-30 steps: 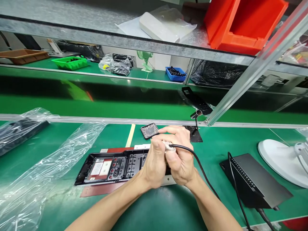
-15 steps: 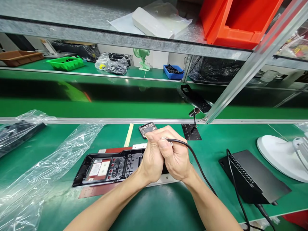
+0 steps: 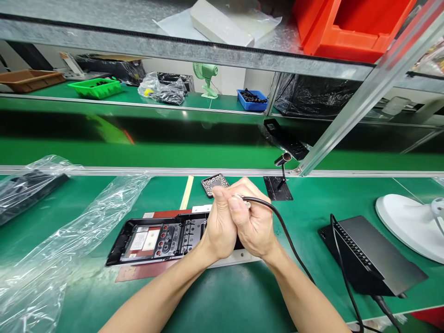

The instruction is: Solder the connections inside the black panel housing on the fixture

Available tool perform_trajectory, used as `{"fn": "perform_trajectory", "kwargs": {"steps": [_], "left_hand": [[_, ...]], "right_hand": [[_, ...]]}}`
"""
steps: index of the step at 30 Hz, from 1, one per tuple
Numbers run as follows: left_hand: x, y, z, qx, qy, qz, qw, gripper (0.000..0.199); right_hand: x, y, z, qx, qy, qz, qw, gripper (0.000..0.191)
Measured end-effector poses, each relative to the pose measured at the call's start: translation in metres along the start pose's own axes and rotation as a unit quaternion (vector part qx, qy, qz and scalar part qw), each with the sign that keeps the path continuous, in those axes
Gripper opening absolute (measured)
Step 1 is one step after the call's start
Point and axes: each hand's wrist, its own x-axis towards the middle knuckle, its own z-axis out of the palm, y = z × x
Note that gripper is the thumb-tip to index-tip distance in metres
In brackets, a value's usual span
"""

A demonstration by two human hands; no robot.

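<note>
My right hand (image 3: 255, 219) is closed around what looks like a corded electric screwdriver (image 3: 247, 202); only its top end with the black cable shows, the body hidden by my hands. Pressed against it, my left hand (image 3: 222, 224) is closed around the same tool, thumb upright, its other fingers mostly hidden. Both hands are over the right part of a black plastic housing (image 3: 169, 240), which lies open side up. Beneath the housing are a reddish-brown board (image 3: 145, 272) and a pale fixture plate (image 3: 239, 257). Just beyond my hands sits a small black tray of screws (image 3: 215, 184).
To the right are a black box with cables (image 3: 371, 249), a white round base (image 3: 405, 222) and a metal tube holder (image 3: 283, 159). Clear plastic film (image 3: 79, 231) and a bagged dark part (image 3: 31, 192) lie left. A metal shelf (image 3: 173, 48) and slanted post (image 3: 347, 111) stand above.
The view has shifted slightly, so the bench things sit a little differently in frame. My hands keep the same hold over the housing.
</note>
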Motion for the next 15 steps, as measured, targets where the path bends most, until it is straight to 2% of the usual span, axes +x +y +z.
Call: {"fn": "perform_trajectory", "kwargs": {"steps": [6, 15], "left_hand": [[-0.0012, -0.0011, 0.0005, -0.009, 0.010, -0.026, 1.000, 0.063], [-0.0017, -0.0030, -0.0003, 0.005, 0.006, 0.002, 1.000, 0.060]], "right_hand": [[-0.0019, 0.0041, 0.0006, -0.002, -0.001, 0.005, 1.000, 0.015], [-0.0026, 0.0071, 0.0038, 0.002, 0.018, 0.001, 1.000, 0.013]]}}
